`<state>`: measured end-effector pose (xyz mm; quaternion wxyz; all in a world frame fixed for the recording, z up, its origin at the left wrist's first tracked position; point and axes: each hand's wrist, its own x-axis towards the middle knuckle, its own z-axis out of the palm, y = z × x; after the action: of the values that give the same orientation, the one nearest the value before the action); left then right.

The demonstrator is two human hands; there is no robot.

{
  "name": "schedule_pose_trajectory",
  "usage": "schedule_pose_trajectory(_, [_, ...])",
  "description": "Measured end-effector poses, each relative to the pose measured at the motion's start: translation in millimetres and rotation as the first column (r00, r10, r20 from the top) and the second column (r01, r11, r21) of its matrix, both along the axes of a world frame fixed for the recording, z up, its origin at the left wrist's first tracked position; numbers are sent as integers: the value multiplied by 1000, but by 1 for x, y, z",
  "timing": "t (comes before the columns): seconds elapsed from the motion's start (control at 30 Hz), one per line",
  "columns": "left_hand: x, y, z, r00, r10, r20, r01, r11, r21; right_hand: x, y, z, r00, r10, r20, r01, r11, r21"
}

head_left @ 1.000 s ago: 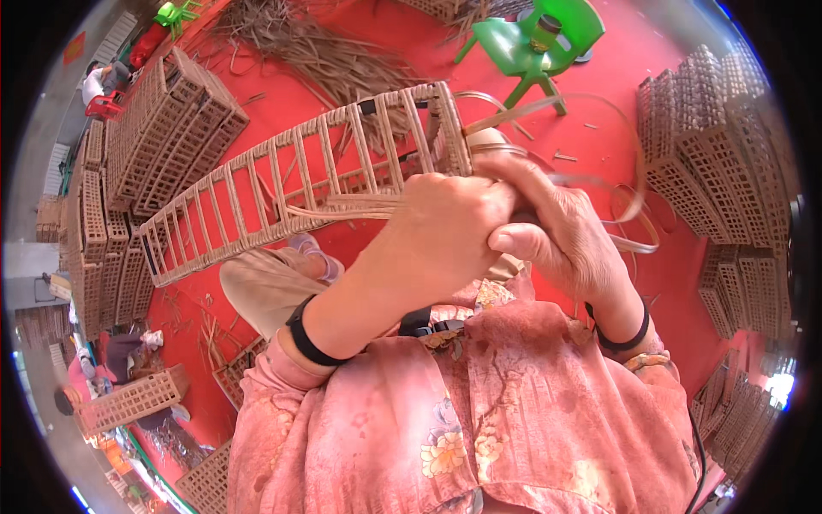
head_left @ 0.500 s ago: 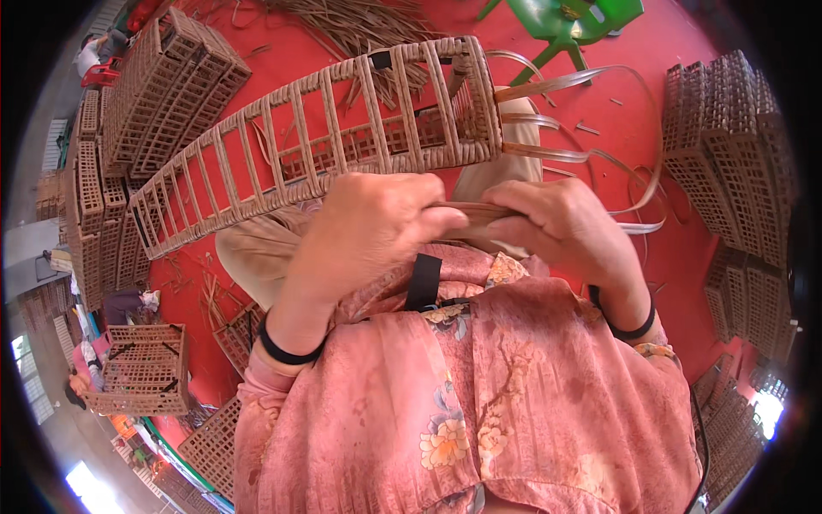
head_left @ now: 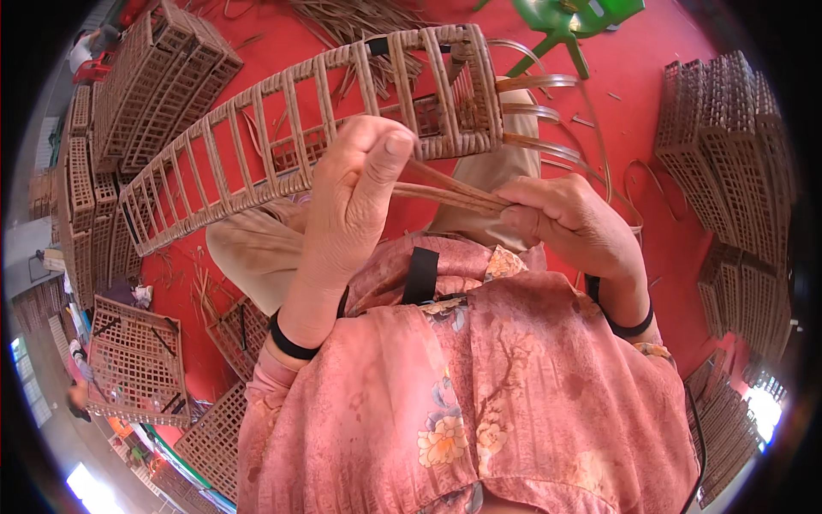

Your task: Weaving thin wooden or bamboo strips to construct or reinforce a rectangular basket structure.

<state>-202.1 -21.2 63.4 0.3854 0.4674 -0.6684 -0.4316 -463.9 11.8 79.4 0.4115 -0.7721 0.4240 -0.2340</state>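
Note:
Brown flat weaving strips (head_left: 458,195) stretch between my two hands, in front of the frame. My right hand (head_left: 569,214) pinches them together at their right end. My left hand (head_left: 355,184) has its thumb raised and its fingers curled at the far side, where the strips pass behind it; its fingertips are hidden. Just beyond lies a long woven basket frame (head_left: 308,120) with wrapped crossbars, across my lap. Several loose strip ends (head_left: 535,111) curve out from its right end.
Stacks of woven baskets stand at left (head_left: 158,86) and right (head_left: 723,146). A green plastic chair (head_left: 574,21) is at the far side. Loose strips (head_left: 360,38) lie on the red floor covering (head_left: 621,124). At lower left, a person is beside an open-weave panel (head_left: 137,360).
My hands have drawn apart, showing more of the strips between them. My left hand has risen and turned, thumb up. At lower left the woven piece has tilted.

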Motion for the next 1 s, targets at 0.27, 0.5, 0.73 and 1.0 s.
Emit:
schedule_pose_trajectory(0.27, [-13, 10, 5, 994, -86, -71, 91, 994, 64, -6, 4, 4, 997, 67, 40, -71, 993, 98])
schedule_pose_trajectory(0.5, [-31, 13, 3, 995, 79, -64, -82, 996, -36, 10, 14, 1, 998, -30, 61, 32, 999, -31])
schedule_pose_trajectory(0.73, [-25, 9, 2, 997, -20, 69, 36, 973, -230, 14, 17, -9, 984, -178, -12, 171, 959, -227])
schedule_pose_trajectory(1.0, [-25, 8, 1, 938, -67, 341, 202, 903, -378, 10, 16, -18, 981, -163, 106, 175, 977, -119])
